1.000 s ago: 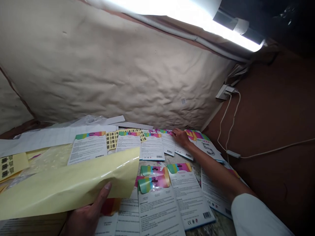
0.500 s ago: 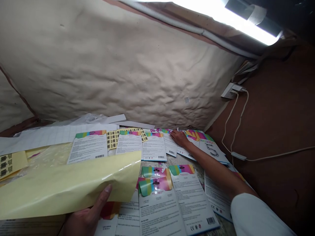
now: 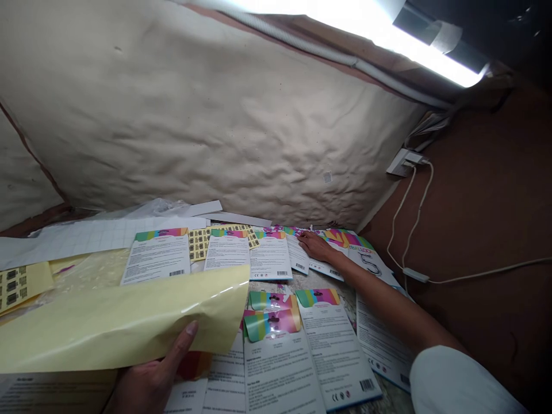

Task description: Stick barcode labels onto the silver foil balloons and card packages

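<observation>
My left hand (image 3: 150,374) grips a large glossy pale-yellow sheet (image 3: 116,322) at its lower edge, thumb on top. My right arm stretches far forward; my right hand (image 3: 317,246) lies flat with fingers extended on printed packaging cards (image 3: 302,256) at the back of the table, near the wall. Several white cards with rainbow-coloured tops and barcodes (image 3: 269,259) lie in a row there. More such cards (image 3: 332,339) lie close to me.
A yellow sheet of small barcode stickers (image 3: 198,244) lies among the back cards, another (image 3: 19,282) at far left. A crumpled beige wall covering (image 3: 215,126) stands behind. A white cable (image 3: 414,218) runs from a wall socket (image 3: 403,161) at right. A tube light (image 3: 388,40) glows overhead.
My right hand has slid slightly toward me and left along the back cards. The camera view shifted a little; my left hand keeps hold of the yellow sheet.
</observation>
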`<action>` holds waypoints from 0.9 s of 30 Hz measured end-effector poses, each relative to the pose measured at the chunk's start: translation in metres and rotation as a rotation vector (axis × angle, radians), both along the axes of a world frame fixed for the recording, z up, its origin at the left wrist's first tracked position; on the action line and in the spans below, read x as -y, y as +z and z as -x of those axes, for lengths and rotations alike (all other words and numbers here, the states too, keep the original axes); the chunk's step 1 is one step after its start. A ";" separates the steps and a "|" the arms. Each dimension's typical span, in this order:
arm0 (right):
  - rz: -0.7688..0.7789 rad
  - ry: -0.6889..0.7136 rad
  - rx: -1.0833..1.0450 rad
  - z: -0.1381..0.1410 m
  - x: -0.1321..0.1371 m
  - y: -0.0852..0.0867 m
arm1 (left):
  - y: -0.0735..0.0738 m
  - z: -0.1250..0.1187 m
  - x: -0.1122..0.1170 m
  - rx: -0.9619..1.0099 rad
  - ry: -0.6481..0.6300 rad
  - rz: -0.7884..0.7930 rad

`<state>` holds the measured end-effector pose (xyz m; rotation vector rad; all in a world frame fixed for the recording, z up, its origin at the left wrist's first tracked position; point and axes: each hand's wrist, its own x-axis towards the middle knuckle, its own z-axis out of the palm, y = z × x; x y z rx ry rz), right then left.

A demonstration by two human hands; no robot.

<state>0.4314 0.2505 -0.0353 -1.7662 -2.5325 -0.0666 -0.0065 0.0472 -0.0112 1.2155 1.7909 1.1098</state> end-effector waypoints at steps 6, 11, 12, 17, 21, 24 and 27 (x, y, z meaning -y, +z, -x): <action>0.045 -0.070 -0.161 0.011 0.006 0.017 | 0.005 -0.004 0.000 0.074 -0.019 0.158; -0.083 -0.210 -0.422 0.045 0.028 0.055 | 0.009 -0.009 0.000 0.270 0.005 0.077; -0.094 -0.226 -0.481 0.058 0.038 0.059 | 0.008 -0.009 0.000 0.312 0.004 0.089; 0.399 -0.079 -1.000 0.144 0.108 0.053 | 0.007 -0.015 0.002 0.466 -0.004 0.063; 0.860 0.014 -1.657 0.201 0.149 0.050 | 0.008 -0.020 0.003 0.695 -0.063 -0.012; 0.685 -0.066 -1.883 0.226 0.162 0.051 | 0.008 -0.021 0.002 0.923 -0.128 -0.050; 0.530 -0.090 -1.896 0.243 0.171 0.050 | 0.005 -0.023 0.000 1.092 -0.153 -0.120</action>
